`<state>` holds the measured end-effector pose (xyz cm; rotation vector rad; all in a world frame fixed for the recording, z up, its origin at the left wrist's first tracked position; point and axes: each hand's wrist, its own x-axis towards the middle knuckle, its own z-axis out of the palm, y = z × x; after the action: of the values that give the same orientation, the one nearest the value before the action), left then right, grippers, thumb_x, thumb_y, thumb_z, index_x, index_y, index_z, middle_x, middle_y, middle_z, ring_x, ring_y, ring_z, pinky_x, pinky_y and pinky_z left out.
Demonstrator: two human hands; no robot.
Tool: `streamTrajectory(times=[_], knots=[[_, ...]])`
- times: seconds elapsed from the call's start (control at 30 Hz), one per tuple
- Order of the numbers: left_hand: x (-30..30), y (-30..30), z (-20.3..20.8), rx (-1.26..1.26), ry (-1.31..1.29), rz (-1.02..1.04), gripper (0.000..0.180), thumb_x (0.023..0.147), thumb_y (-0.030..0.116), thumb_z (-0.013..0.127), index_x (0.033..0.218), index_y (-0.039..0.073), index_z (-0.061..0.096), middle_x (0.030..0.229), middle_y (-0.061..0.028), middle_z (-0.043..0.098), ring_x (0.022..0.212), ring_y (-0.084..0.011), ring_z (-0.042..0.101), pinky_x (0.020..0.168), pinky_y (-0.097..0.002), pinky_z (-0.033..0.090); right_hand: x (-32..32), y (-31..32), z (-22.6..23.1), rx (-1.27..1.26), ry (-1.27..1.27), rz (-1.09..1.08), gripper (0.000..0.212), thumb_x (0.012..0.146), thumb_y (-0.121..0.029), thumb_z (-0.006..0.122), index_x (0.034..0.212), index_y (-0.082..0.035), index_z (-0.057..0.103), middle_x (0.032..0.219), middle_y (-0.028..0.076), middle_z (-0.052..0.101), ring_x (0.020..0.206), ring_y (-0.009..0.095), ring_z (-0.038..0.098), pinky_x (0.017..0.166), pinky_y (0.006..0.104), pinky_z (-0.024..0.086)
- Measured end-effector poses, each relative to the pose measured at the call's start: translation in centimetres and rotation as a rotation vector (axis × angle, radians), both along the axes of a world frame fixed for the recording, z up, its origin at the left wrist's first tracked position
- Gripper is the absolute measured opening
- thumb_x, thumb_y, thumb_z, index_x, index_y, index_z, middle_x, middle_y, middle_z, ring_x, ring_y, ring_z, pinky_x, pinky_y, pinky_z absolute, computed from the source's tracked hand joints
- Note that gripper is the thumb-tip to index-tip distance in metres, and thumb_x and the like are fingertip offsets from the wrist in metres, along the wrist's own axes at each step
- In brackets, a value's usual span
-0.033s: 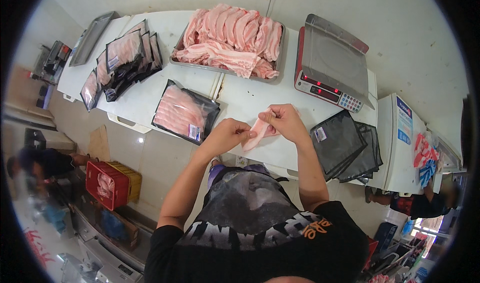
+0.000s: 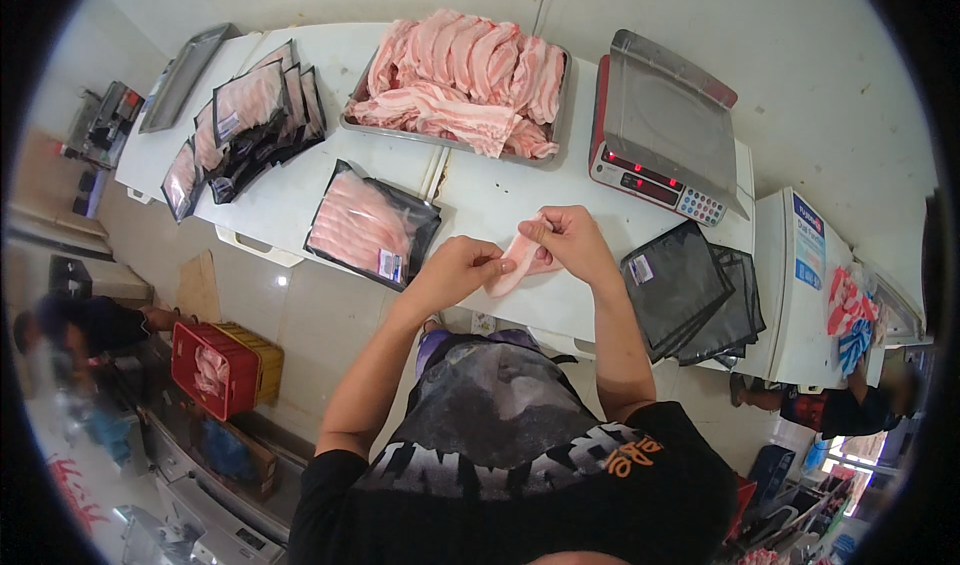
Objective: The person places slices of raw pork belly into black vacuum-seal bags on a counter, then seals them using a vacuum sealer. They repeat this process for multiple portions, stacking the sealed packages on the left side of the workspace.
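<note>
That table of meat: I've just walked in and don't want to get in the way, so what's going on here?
A person holds a slice of meat with the left hand and right hand, over a white table. Beyond, a metal tray is heaped with more slices. One filled pack lies left of the hands, a pile of packs farther left. Flat dark pouches lie to the right, near a scale.

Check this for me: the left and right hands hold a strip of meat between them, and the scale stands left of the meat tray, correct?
Not quite: the head view shows the scale right of the meat tray. The left hand and right hand do hold a strip of meat between them.
</note>
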<state>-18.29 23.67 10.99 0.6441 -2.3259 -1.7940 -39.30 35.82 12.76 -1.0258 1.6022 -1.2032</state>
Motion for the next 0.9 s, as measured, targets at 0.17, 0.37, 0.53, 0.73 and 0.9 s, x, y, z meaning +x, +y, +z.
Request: streamTrajectory(times=[0.17,0.37,0.53,0.73,0.9], knots=[[-0.4,1.7,1.3,-0.071,0.117,0.177,0.028,0.097,0.023,0.076,0.103,-0.004,0.077,0.068,-0.0124,0.066,0.061,-0.0131,0.056,0.059,-0.0348,0.046,-0.4,-0.5,0.1,-0.079,-0.035,-0.103,0.034,0.101,-0.026,0.076,0.079,-0.004,0.065,0.067,-0.003,0.061,0.058,0.004,0.057,0.052,0.0225,0.045],[0.0,1.6,1.3,-0.199,-0.023,0.201,0.029,0.099,0.022,0.073,0.105,-0.006,0.076,0.068,-0.0110,0.065,0.064,-0.0104,0.055,0.060,-0.0329,0.047,0.1,-0.5,0.1,-0.105,-0.006,-0.098,0.033,0.101,-0.026,0.076,0.078,-0.004,0.065,0.066,-0.004,0.060,0.058,0.004,0.057,0.053,0.0220,0.045],[0.4,1.3,0.3,-0.015,0.031,0.176,0.032,0.101,0.025,0.073,0.100,-0.006,0.077,0.069,-0.0042,0.066,0.067,-0.0067,0.054,0.060,-0.0315,0.045,-0.2,-0.9,0.8,-0.082,0.009,-0.058,0.034,0.099,-0.028,0.078,0.079,-0.003,0.068,0.066,-0.005,0.060,0.058,0.003,0.057,0.053,0.0220,0.045],[-0.8,-0.6,1.0,0.223,0.075,-0.077,0.029,0.102,0.026,0.073,0.094,-0.002,0.075,0.075,0.0008,0.070,0.067,-0.0052,0.057,0.062,-0.0233,0.044,-1.0,-2.7,-0.6,-0.063,-0.081,0.150,0.031,0.098,-0.033,0.079,0.100,-0.003,0.071,0.083,-0.002,0.066,0.074,0.006,0.064,0.064,0.0250,0.052],[-1.8,-2.0,0.1,0.613,0.321,0.399,0.024,0.103,0.025,0.072,0.110,0.003,0.074,0.096,-0.0036,0.075,0.082,-0.0105,0.069,0.075,-0.0293,0.058,1.8,-2.9,-3.1,-0.223,-0.708,0.181,0.040,0.102,-0.033,0.073,0.125,-0.002,0.065,0.110,0.006,0.070,0.103,0.016,0.070,0.081,0.0306,0.057]])
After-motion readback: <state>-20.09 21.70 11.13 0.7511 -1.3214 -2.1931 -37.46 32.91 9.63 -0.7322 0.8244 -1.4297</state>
